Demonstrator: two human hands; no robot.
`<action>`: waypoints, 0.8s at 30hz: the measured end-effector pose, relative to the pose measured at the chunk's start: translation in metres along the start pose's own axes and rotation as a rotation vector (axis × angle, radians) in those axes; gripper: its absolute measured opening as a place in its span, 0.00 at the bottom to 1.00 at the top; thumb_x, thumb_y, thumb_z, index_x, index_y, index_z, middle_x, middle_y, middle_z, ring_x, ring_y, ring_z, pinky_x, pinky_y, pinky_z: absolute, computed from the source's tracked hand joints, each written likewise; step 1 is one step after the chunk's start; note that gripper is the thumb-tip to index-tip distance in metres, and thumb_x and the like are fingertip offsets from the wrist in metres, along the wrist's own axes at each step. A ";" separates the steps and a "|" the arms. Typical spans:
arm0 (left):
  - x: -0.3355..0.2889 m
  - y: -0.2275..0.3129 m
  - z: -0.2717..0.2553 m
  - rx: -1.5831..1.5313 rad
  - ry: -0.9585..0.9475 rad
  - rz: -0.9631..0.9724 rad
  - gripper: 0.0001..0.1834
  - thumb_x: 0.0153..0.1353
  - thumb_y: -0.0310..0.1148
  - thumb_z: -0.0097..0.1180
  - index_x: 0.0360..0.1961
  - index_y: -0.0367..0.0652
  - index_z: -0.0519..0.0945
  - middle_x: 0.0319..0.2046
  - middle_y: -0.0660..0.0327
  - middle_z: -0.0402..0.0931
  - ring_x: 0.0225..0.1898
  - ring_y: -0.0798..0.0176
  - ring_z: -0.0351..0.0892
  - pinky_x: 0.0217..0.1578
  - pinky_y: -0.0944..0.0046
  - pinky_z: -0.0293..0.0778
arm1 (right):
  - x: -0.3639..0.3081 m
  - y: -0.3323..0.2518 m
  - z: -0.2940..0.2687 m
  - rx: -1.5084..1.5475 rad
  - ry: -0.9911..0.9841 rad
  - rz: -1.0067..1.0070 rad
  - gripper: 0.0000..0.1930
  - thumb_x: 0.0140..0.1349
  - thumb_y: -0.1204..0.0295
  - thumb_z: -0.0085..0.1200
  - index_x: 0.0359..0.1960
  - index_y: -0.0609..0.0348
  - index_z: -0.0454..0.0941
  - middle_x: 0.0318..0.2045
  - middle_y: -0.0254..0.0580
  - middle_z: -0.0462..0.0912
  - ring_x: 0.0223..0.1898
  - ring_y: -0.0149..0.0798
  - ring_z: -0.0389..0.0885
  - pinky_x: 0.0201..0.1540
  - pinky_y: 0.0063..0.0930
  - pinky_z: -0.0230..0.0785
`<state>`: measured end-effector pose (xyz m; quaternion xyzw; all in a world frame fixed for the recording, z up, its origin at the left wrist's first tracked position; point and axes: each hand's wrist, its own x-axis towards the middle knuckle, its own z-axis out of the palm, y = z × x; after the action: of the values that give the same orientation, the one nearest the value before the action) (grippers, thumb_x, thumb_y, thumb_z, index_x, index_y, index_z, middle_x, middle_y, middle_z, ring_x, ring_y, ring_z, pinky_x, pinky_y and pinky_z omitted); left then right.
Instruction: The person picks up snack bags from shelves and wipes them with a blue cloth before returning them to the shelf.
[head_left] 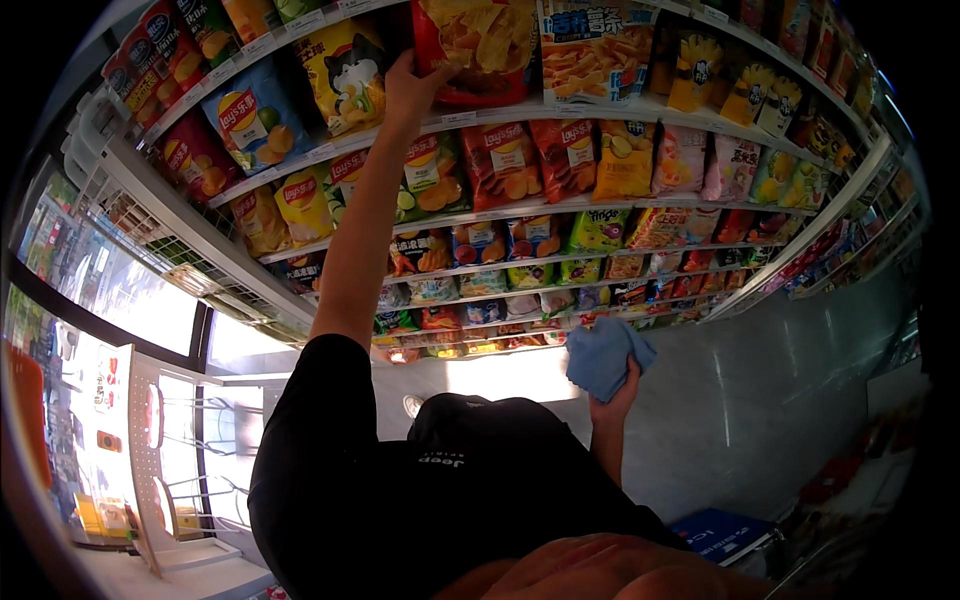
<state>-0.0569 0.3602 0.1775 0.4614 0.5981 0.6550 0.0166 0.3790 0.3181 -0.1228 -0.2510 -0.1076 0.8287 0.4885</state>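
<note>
My left hand [416, 84] reaches up to the upper shelf and grips the lower left edge of a large red chip bag [482, 45], its thumb across the front. To the left of that hand stands a yellow snack bag [345, 75] with a cartoon animal on it. A blue-and-white bag of fries-shaped snacks [597, 55] is to the right of the red bag. Lower down, at my right side, my right hand [617, 393] is closed around a folded blue cloth [603, 358], held away from the shelves.
Several shelf tiers [480, 212] packed with colourful snack bags curve across in front of me. White wire baskets [150, 215] hang on the shelf's left end. Bright windows and a white pegboard [130, 440] are at the left. A blue box [722, 533] sits at lower right.
</note>
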 end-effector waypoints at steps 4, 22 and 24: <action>0.000 -0.003 -0.013 0.126 0.065 0.075 0.28 0.51 0.40 0.70 0.48 0.33 0.75 0.38 0.54 0.81 0.35 0.63 0.82 0.34 0.63 0.79 | 0.006 0.007 0.011 0.032 -0.032 0.024 0.29 0.67 0.56 0.46 0.66 0.55 0.60 0.63 0.41 0.68 0.63 0.45 0.68 0.64 0.43 0.61; -0.071 0.017 -0.066 -0.180 0.137 -0.039 0.21 0.59 0.42 0.64 0.44 0.37 0.76 0.36 0.61 0.79 0.34 0.72 0.77 0.35 0.69 0.74 | 0.014 0.053 0.022 0.036 0.003 0.076 0.30 0.65 0.56 0.47 0.66 0.52 0.59 0.63 0.42 0.67 0.62 0.47 0.69 0.64 0.47 0.62; -0.072 0.008 -0.075 -0.269 0.160 -0.004 0.19 0.62 0.41 0.62 0.45 0.37 0.76 0.36 0.61 0.79 0.36 0.72 0.78 0.37 0.69 0.75 | 0.013 0.058 0.025 0.052 -0.016 0.060 0.30 0.66 0.56 0.46 0.67 0.52 0.58 0.63 0.42 0.67 0.62 0.47 0.69 0.63 0.47 0.62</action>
<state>-0.0576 0.2588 0.1525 0.4000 0.5052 0.7640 0.0319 0.3169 0.3019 -0.1301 -0.2348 -0.0821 0.8475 0.4688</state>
